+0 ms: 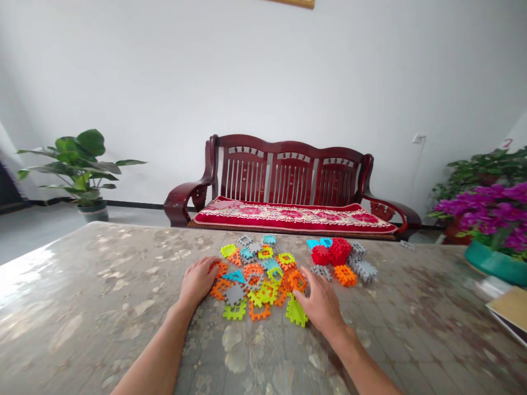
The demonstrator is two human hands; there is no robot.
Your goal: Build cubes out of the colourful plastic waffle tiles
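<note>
A loose heap of flat plastic building pieces with notched edges lies on the table in front of me. It mixes orange, lime green, grey and light blue pieces, some solid and some with cut-out centres. At its left edge, the fingers of my left hand point(200, 281) rest stretched out against an orange piece point(221, 269). My right hand point(324, 304) is at the right edge, thumb and forefinger apart beside an orange open-centred piece point(297, 280). A solid lime green piece point(296, 311) lies just below that thumb. A grey piece point(235, 294) sits near the heap's lower left.
Right of the heap, stacked red pieces point(340, 250) stand among blue, grey and orange point(345, 275) ones. The patterned table point(135, 307) reaches toward a wooden bench point(290, 170). Purple flowers point(489, 211) in a teal pot point(494, 262) stand at the right.
</note>
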